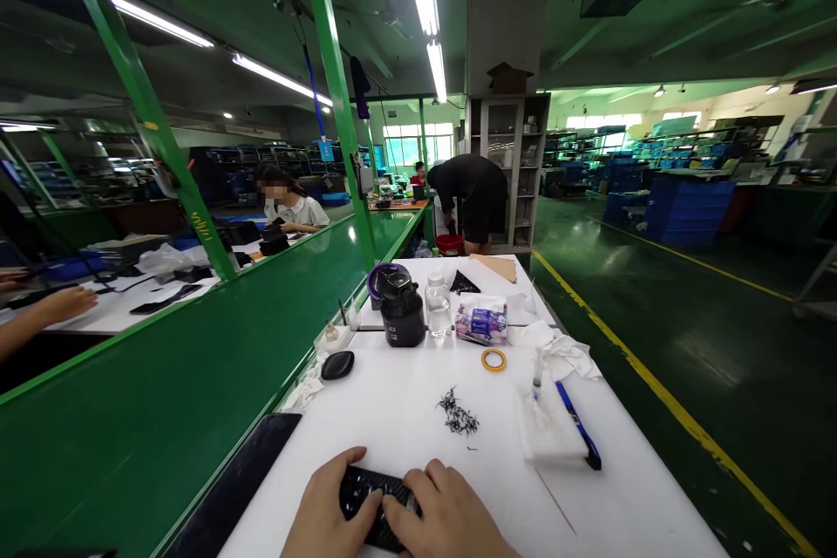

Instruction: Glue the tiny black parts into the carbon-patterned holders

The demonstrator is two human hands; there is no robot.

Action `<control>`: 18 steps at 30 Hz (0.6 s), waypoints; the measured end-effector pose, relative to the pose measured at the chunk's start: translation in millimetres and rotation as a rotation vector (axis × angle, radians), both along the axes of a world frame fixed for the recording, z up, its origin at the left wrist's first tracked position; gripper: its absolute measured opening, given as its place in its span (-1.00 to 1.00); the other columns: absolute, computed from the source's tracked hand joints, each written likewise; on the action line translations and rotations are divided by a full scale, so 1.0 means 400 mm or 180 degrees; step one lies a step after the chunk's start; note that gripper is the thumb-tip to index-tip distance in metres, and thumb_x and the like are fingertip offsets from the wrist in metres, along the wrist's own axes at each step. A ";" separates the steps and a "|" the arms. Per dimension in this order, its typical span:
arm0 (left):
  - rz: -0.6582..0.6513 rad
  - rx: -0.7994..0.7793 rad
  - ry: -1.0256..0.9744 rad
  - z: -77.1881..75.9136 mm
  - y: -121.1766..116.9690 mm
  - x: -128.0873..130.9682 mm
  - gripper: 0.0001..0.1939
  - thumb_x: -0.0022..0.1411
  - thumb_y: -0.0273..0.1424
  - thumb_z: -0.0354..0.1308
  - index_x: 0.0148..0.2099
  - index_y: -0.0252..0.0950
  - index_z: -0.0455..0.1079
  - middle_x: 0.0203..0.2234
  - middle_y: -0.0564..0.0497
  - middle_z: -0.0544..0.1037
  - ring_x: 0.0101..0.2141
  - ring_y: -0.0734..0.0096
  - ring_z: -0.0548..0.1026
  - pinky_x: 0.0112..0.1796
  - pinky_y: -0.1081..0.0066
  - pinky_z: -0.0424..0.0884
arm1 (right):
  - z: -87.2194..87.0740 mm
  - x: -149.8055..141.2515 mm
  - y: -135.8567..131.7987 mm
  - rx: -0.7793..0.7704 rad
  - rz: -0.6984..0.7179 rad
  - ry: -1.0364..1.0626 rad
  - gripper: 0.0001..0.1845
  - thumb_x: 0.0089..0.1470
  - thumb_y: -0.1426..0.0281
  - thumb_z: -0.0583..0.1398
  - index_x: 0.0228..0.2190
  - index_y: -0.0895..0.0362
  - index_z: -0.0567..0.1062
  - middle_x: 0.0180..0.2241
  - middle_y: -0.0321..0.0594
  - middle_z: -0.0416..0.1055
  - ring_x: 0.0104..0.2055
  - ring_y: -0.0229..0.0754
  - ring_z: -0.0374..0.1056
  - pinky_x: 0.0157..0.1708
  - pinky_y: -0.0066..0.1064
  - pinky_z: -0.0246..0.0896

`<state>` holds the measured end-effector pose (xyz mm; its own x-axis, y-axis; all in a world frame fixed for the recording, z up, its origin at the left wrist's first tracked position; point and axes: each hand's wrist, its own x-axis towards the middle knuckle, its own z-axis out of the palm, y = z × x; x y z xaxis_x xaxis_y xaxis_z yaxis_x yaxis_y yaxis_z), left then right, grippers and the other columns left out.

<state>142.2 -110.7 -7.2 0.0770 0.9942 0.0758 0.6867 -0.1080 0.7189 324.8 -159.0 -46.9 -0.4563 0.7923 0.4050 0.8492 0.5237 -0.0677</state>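
At the left edge of the frame, a co-worker's hand (64,303) reaches over another bench, beyond the green belt (261,340). Near the table's left side lies a black case (337,365), closed, so its contents cannot be told; a small bottle (330,334) stands just behind it.

Toward the bottom centre, the left hand (320,510) grips the left end of a glossy black part (357,488), fingers around the far edge and thumb over its face, probably to steady it. Behind stands a lidded black jug (402,319), upright and opaque, its contents hidden. The right hand (451,514) closes on the part's right end, its fingers bent over the top and its thumb near the other, which seems to let both press on one small area.

Farther right, a clear bottle (438,314) stands capped, apparently holding clear liquid. Dark scraps (459,417) lie heaped beyond the hands, perhaps to leave the near working area free. A printed packet (482,324) sits behind the tape (493,359). At right, a syringe (537,377) stands near-upright at a white pad (553,440), beside a blue knife (578,425); its contents are unclear.
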 end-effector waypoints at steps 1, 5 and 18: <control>0.0004 -0.0024 0.0010 0.003 0.002 0.001 -0.36 -0.06 -0.11 0.07 0.05 -0.33 0.36 0.03 -0.21 0.47 0.12 -0.08 0.36 0.18 -0.04 0.24 | -0.001 -0.001 0.000 -0.0003 -0.0018 0.0008 -0.38 -0.04 0.18 0.27 0.07 0.03 0.31 -0.22 -0.11 0.37 -0.28 -0.01 0.24 -0.45 -0.25 0.27; 0.0023 -0.0083 0.0082 0.012 0.004 0.007 -0.36 -0.08 -0.13 0.07 0.05 -0.33 0.36 0.03 -0.20 0.47 0.14 -0.09 0.35 0.18 -0.02 0.24 | -0.006 -0.004 0.001 -0.0010 -0.0023 0.0025 -0.40 -0.02 0.18 0.25 0.07 0.03 0.33 -0.23 -0.10 0.37 -0.28 0.00 0.23 -0.44 -0.24 0.27; -0.0469 0.0153 0.0289 0.033 -0.043 -0.009 -0.44 0.15 -0.22 0.07 0.19 -0.29 0.29 0.14 -0.19 0.38 0.19 0.04 0.30 0.21 0.06 0.20 | 0.055 0.019 -0.046 -0.0621 0.0133 0.0449 -0.34 0.00 0.39 0.17 0.17 0.02 0.29 -0.02 -0.06 0.36 -0.09 0.10 0.23 -0.15 -0.06 0.31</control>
